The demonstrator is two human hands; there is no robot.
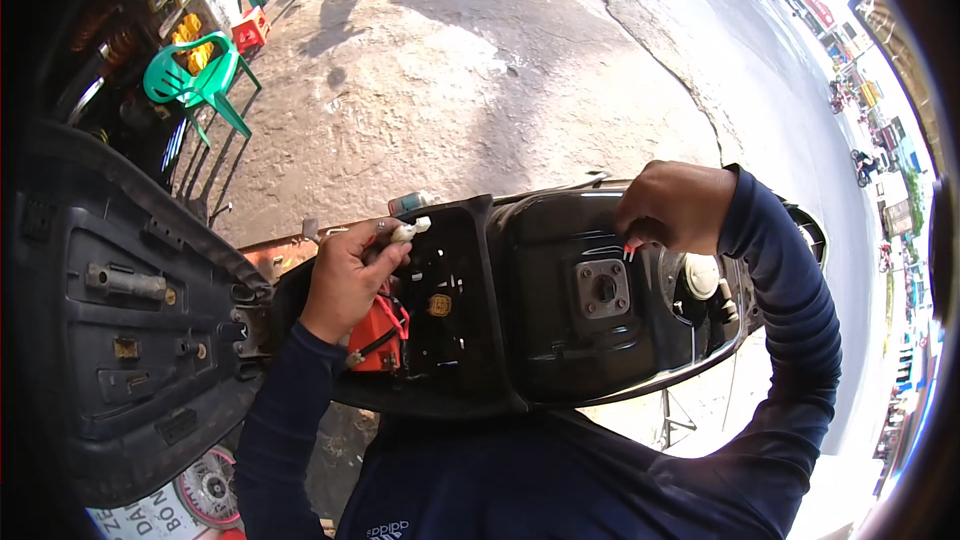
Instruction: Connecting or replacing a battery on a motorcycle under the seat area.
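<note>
My left hand pinches a white plastic wire connector over the open storage well of a motorbike. Just below that hand sits a red battery with a black strap and a red wire beside it. Over the black fuel tank, my right hand has its fingers closed on a small red piece with two pale tips; its exact kind is too small to tell. Below and left of these tips, a square metal plate with screws is set in the tank top.
The raised seat shows its underside at the left. A white round cap sits at the tank's right end. A small can stands behind the well. Green plastic chairs and a red stool are at the far left.
</note>
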